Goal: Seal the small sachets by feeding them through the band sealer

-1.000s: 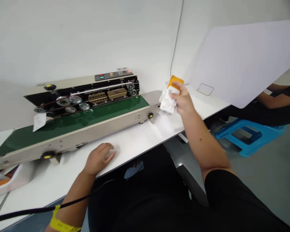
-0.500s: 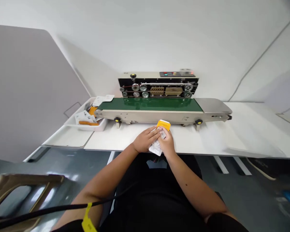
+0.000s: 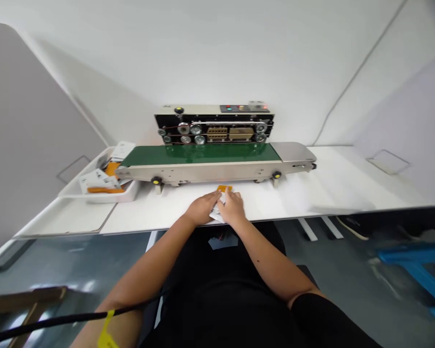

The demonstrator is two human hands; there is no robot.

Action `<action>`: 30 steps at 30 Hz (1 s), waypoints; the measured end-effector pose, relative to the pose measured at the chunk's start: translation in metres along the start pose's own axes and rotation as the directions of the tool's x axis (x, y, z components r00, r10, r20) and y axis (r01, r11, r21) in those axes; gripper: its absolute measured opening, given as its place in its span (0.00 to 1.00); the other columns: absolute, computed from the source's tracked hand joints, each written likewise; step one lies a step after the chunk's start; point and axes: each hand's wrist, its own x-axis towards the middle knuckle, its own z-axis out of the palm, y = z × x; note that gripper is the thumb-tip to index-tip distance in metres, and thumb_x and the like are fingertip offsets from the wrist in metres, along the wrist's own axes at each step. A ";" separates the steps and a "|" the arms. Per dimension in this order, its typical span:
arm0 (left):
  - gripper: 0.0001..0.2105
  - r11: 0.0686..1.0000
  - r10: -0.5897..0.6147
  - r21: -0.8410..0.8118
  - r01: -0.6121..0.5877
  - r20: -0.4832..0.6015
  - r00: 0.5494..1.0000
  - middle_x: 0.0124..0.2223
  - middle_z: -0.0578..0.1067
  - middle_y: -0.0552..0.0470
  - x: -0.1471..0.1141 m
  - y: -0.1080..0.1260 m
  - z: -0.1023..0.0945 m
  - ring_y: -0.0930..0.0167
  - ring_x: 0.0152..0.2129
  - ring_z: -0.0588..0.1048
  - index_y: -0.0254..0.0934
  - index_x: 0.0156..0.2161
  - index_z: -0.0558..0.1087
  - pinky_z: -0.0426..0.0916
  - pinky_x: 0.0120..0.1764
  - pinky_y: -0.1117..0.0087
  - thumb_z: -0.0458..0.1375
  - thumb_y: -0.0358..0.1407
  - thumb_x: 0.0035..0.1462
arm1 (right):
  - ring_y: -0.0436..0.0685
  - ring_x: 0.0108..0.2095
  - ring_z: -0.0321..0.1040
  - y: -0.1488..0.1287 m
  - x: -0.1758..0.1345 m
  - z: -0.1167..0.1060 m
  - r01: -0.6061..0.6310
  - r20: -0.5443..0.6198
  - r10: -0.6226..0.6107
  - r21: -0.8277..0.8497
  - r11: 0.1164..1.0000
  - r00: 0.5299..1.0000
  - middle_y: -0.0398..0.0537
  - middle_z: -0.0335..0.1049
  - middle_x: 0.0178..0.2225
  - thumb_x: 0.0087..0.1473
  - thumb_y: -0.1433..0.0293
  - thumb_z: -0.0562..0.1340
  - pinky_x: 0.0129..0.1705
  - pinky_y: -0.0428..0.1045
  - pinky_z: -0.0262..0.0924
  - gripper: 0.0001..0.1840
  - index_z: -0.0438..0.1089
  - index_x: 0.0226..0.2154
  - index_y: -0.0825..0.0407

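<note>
A small white packet (image 3: 217,214) with an orange end lies low over the table's front edge side, between my two hands. My left hand (image 3: 203,208) grips its left side, fingers together and reaching over the front. My right hand (image 3: 233,207) holds the right side, its thumb pressed on the packet's face. The orange end sticks out beyond my fingertips, and the white lower end shows between my palms. Much of the packet is covered by my fingers. Behind it stands a band sealing machine with a green conveyor belt (image 3: 203,153).
A white bin (image 3: 128,193) of white and orange packets stands at the belt's left end. A steel plate (image 3: 293,152) extends the belt on the right. Crumpled clear plastic (image 3: 333,203) lies on the white table (image 3: 145,208). A blue stool (image 3: 416,261) is at the right.
My hands have brought the packet down flatter toward the table, showing less of its face. The right hand's fingers have closed further around it. The view has turned slightly right.
</note>
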 end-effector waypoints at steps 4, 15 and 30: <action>0.36 1.000 0.008 -0.028 -0.008 -0.005 1.000 0.65 0.68 0.31 0.006 -0.002 -0.003 0.49 0.61 0.70 0.32 0.67 0.59 0.67 0.61 0.50 0.63 0.37 0.55 | 0.74 0.57 0.60 -0.005 0.002 -0.006 -0.028 -0.028 0.025 -0.105 0.994 0.999 0.65 0.67 0.56 0.60 0.57 0.59 0.58 0.66 0.55 0.30 0.66 0.61 0.54; 0.43 0.989 0.032 -0.148 -0.015 0.115 0.993 0.72 0.54 0.32 0.012 -0.003 -0.018 0.48 0.69 0.55 0.36 0.69 0.53 0.61 0.65 0.48 0.67 0.37 0.51 | 0.67 0.64 0.55 -0.004 0.019 -0.002 0.059 -0.013 -0.059 -0.024 0.998 0.998 0.57 0.65 0.62 0.63 0.68 0.55 0.65 0.64 0.47 0.22 0.65 0.59 0.52; 0.41 0.989 0.004 0.144 -0.025 0.144 0.990 0.72 0.57 0.34 0.024 -0.026 0.001 0.50 0.68 0.57 0.32 0.72 0.48 0.57 0.67 0.48 0.57 0.44 0.60 | 0.60 0.64 0.59 0.028 -0.019 -0.048 0.342 -0.293 -0.291 0.143 0.929 0.911 0.52 0.66 0.61 0.65 0.63 0.57 0.66 0.57 0.55 0.20 0.69 0.57 0.48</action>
